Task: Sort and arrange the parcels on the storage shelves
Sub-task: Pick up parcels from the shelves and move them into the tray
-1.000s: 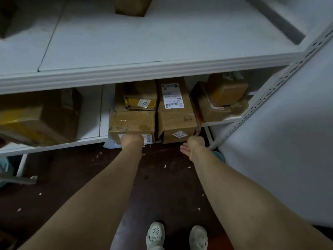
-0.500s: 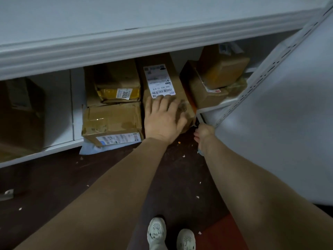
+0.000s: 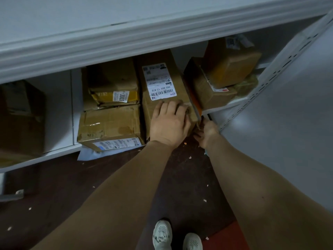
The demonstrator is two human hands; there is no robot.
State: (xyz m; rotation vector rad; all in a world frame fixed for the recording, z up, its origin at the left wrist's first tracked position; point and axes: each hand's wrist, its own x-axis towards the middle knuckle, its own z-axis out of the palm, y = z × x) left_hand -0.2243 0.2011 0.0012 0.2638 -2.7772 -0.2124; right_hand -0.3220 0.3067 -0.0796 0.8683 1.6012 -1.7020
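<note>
**Cardboard parcel bracketed by two hands, bottom shelf**

Nearest the viewer, both forearms reach forward and down over a dark floor (image 3: 72, 177). The left hand (image 3: 169, 125) lies on the near end of the labelled parcel (image 3: 162, 83), its fingers (image 3: 173, 109) close together and angled toward the parcel's right edge. Whether the tips hook over that edge cannot be told. The right hand (image 3: 206, 135) meets the parcel's lower right corner, and its fingers are hidden behind that corner.

The parcel sits on the bottom shelf (image 3: 45, 156) with its long axis running front to back, away from the person, so it lies ahead of the fingers. The left hand has the fuller contact. The parcel is wedged between two stacked parcels (image 3: 110, 125) on the left and an orange strip (image 3: 195, 103) on the right. Any draw outward would therefore probably follow the long axis.

Half a second earlier the left fingers were splayed toward the label and the right hand hung clear, beside the shelf upright (image 3: 270, 73).
</note>
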